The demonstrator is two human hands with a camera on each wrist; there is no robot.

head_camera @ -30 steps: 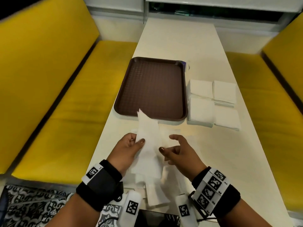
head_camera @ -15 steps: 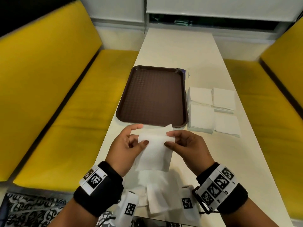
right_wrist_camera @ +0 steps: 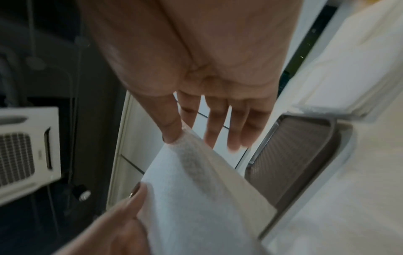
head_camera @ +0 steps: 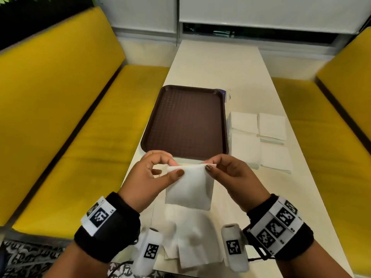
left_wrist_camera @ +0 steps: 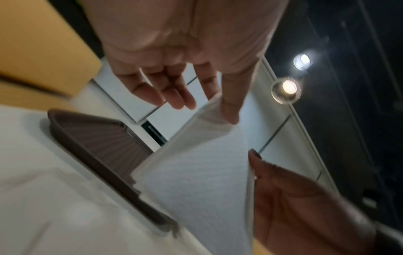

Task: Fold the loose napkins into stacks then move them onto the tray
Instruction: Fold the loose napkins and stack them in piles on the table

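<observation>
Both hands are up over the near end of the white table (head_camera: 216,69): the left hand (head_camera: 148,177) pinches the top left corner of a folded napkin (head_camera: 189,187) between thumb and forefinger, the right hand (head_camera: 232,175) pinches the top right corner. The napkin hangs between them, just near of the brown tray (head_camera: 186,121). Folded stacks (head_camera: 259,137) sit right of the tray; loose napkins (head_camera: 190,237) lie nearest, under the wrists.

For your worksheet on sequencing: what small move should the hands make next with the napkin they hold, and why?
Probably lay the folded napkin on a stack right of the tray: left hand and right hand pinch its top corners, and the tray is bare.
</observation>
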